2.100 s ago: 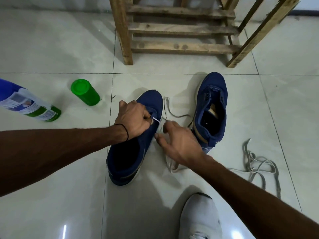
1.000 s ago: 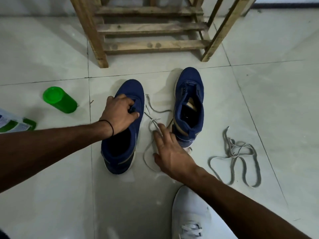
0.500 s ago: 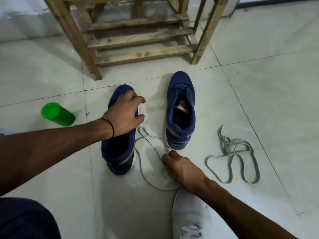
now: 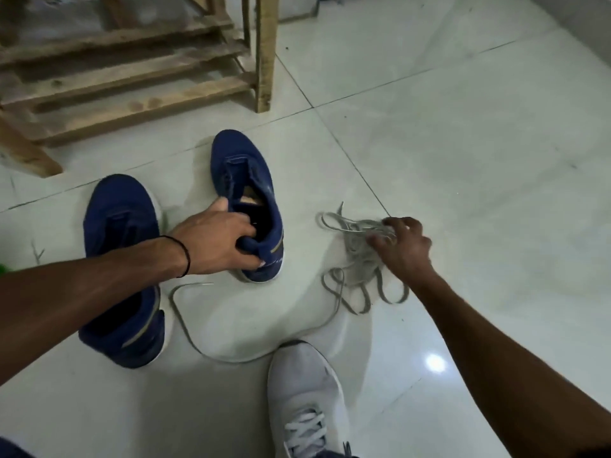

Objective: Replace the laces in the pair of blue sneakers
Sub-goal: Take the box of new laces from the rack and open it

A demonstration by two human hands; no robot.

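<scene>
1. Head view: the tiled floor [image 4: 463, 143] carries everything. A wooden rack [image 4: 132, 81] stands beyond the gripped sneaker [image 4: 244, 160], the landmark here.
2. The second sneaker [image 4: 119, 219] lies just left of it, partly under the left forearm. Both look unlaced.
3. A white shoe [image 4: 304, 385], worn, sits nearer the person than it.
4. Grey laces [image 4: 355, 256] lie heaped to its right, apart from it. A pale lace [image 4: 191, 338] trails on the floor nearer than its heel.
5. The left hand [image 4: 215, 242] has its fingers curled round its heel collar. The right hand [image 4: 406, 249] has its fingers curled onto the grey heap, gathering strands.
6. Judged step: fetching a lace for this sneaker. Next calls for freeing one end from the tangle and finding the lowest eyelets.
</scene>
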